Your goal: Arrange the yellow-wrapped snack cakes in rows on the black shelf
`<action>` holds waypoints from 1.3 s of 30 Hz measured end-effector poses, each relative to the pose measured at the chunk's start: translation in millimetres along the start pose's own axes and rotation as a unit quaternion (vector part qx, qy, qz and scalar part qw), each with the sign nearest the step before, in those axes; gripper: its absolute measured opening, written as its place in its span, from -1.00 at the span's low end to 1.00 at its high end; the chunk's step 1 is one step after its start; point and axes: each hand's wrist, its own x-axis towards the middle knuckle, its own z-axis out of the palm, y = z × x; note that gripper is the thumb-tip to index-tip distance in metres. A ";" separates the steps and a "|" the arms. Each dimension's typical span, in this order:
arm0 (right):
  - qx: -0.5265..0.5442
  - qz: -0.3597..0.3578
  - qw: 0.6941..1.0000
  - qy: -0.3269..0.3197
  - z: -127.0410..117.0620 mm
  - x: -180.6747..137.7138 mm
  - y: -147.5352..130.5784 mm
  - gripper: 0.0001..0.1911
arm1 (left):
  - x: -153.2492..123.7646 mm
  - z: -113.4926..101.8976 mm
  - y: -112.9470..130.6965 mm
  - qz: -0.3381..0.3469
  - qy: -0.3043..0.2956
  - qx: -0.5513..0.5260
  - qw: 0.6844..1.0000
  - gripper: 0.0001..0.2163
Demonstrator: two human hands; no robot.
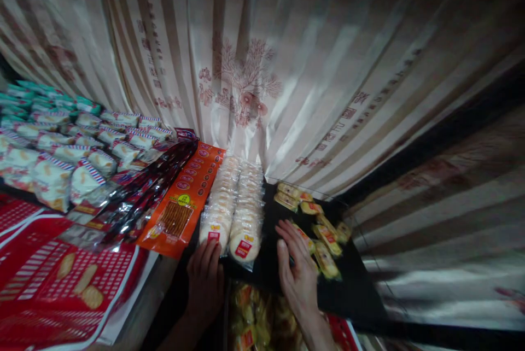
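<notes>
Two long rows of round white crackers in clear wrappers, a left row (217,203) and a right row (246,214), lie side by side on a black tabletop (348,285). My left hand (206,269) rests its fingertips against the near end of the left row, not wrapped around it. Over on the right, my right hand (297,271) lies with fingers stretched and thumb apart, beside several small yellow-wrapped packs (327,261). Its fingers partly cover a yellow pack (303,236); whether they touch it I cannot tell.
Left of the crackers are an orange snack packet (184,198), dark glossy packets (151,181) and many white striped snack bags (53,176). A red basket (102,285) stands at the front left. Below the table edge sits a box of yellow packs (254,318). A printed curtain (311,66) hangs behind.
</notes>
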 end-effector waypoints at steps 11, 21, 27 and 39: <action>-0.047 0.250 0.965 0.062 -70.0 -170.4 63.5 -0.66 | -47.3 -32.3 39.9 0.134 -0.178 -0.165 0.961 -0.69; -0.209 0.282 0.914 -0.203 -47.8 -235.2 95.6 -0.48 | -112.4 -40.9 97.6 0.116 -0.346 -0.235 0.901 -0.64; -0.181 0.258 0.920 -0.232 -50.2 -236.9 111.5 -0.49 | -123.6 -39.7 97.5 0.097 -0.377 -0.248 0.887 -0.63; -0.060 0.312 0.948 0.026 -97.4 -171.1 68.0 -0.37 | -83.1 -65.4 96.6 -0.094 -0.362 -0.359 0.855 -0.73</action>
